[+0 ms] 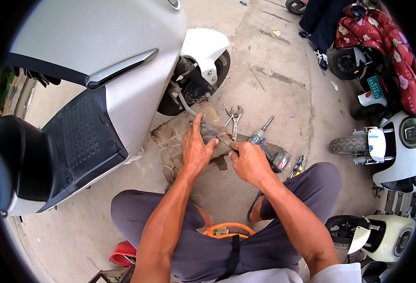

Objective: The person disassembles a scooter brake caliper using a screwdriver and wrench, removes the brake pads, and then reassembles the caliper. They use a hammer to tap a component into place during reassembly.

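My left hand (pixel 196 150) is closed around the near end of a greyish metal part (pixel 210 128), which lies low over a dirty woven sack (pixel 172 141); the fingers hide much of it. From the right, my right hand (pixel 250 162) grips a thin metal rod-shaped tool (pixel 223 140), whose tip reaches the part beside my left thumb. Its handle is covered by my fist, so its kind is unclear. Just beyond my hands, the front wheel (pixel 223 67) of a silver-white scooter (pixel 128 42) stands under a white fender (pixel 203 47). A metal bar (pixel 185 104) slants down from the wheel hub toward my left hand.
An adjustable wrench (pixel 236 118), a blue power drill (pixel 257 136) and a small yellow-black tool (pixel 297 167) lie on the concrete to the right. An orange ring-shaped item (pixel 229 226) is between my feet. Parked scooters (pixel 401 151) line the right side; a person's legs (pixel 323 23) stand at the back.
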The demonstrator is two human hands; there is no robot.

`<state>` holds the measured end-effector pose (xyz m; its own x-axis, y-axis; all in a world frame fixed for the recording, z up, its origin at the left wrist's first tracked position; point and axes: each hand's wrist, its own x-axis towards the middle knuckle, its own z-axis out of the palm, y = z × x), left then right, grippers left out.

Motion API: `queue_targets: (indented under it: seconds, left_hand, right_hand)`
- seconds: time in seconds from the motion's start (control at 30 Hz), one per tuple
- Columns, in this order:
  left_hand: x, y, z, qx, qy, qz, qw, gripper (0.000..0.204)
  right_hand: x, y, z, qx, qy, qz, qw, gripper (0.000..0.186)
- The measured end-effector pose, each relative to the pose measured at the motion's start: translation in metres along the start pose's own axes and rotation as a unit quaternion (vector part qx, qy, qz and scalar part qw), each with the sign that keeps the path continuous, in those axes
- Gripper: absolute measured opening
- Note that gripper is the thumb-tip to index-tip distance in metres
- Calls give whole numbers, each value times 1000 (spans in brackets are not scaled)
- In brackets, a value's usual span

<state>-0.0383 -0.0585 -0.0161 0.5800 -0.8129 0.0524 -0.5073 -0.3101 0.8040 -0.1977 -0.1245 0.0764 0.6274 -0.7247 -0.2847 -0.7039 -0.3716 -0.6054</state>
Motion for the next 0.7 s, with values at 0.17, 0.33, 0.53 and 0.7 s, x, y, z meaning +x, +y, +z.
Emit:
queue_targets:
  seconds: [0.17, 0.33, 0.53, 0.7]
  left_hand:
    - [-1, 2, 7, -5, 6, 3, 1000, 94]
    - [-3, -2, 3, 9, 17, 18, 1000, 95]
    - [-2, 2, 5, -18, 7, 3, 1000, 94]
    - [-1, -4, 1, -33, 19, 19, 999, 93]
  right_hand:
    - [-26, 15, 50, -77, 125, -3, 989, 35]
    - [-37, 20, 84, -126, 155, -17, 980, 48]
    - [-38, 20, 105, -48, 210, 8, 976, 49]
    - [-15, 14, 61, 254, 102, 83, 958, 33]
